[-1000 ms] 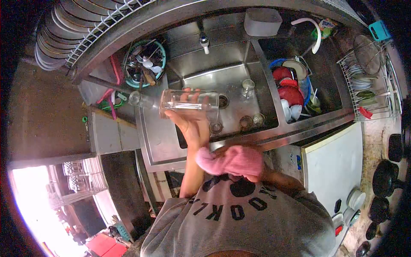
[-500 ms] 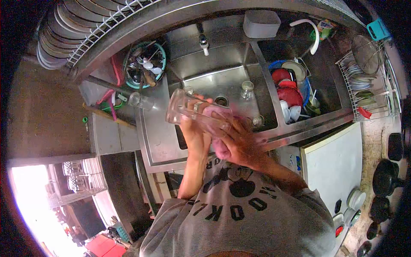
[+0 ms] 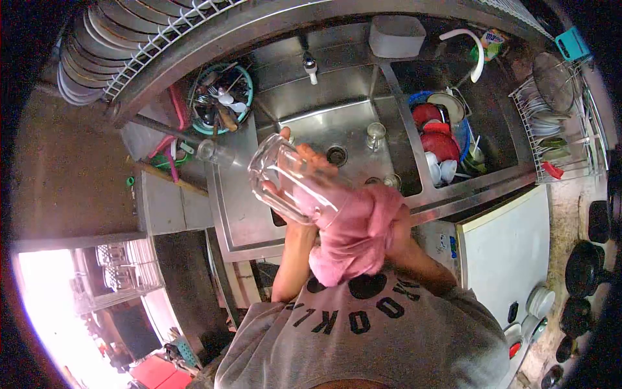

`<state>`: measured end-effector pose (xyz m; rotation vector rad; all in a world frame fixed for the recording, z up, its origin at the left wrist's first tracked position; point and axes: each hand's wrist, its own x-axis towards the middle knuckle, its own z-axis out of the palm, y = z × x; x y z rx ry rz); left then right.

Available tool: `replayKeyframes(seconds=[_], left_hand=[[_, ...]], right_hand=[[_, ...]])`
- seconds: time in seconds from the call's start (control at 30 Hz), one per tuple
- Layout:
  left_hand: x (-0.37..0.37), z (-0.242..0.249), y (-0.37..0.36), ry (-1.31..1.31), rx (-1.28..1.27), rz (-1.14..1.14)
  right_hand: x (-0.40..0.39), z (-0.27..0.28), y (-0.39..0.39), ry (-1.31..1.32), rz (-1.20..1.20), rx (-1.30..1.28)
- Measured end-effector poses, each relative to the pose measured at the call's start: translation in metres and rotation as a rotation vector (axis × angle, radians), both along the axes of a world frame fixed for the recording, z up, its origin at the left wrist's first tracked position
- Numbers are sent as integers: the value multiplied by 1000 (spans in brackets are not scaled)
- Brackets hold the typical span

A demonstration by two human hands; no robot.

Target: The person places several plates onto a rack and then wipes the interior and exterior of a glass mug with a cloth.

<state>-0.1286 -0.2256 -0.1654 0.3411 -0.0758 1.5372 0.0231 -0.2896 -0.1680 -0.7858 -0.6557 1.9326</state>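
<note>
My left hand (image 3: 293, 215) is wrapped around a large clear drinking glass (image 3: 272, 170), held tilted above the sink's front edge. Its fingers show behind the glass and through it. A pink cloth (image 3: 355, 228) covers most of my right hand (image 3: 402, 228), and part of the cloth is at the right end of the glass, seemingly inside it. The right fingers are hidden under the bunched cloth. Beyond my hands, a glass mug (image 3: 375, 134) and another small glass (image 3: 392, 182) stand in the steel sink (image 3: 324, 117).
Left of the sink, another clear glass (image 3: 214, 152) lies on the steel drainboard. A basket of cutlery (image 3: 223, 100) sits behind it. The right basin holds a blue tub (image 3: 464, 133) of red and white dishes. Plates fill a rack (image 3: 155, 48) above left. A tap (image 3: 310, 67) projects at the back.
The right hand has moved from the outside of the glass to its right end, and the cloth now drapes over that hand. The glass has turned slightly and come nearer.
</note>
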Motion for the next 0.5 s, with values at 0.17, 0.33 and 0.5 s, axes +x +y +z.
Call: replayKeyframes(seconds=[0.17,0.33,0.5], left_hand=[[0,1,0,-102,-38,-24],[-8,11,4,-198,-92,-50],[7,11,1,-142,-201,-96]], right_hand=[[8,-26,-7,269,-414,-257],[30,2,2,483,-295,220],[-29,89,31,-1111,-181,672]])
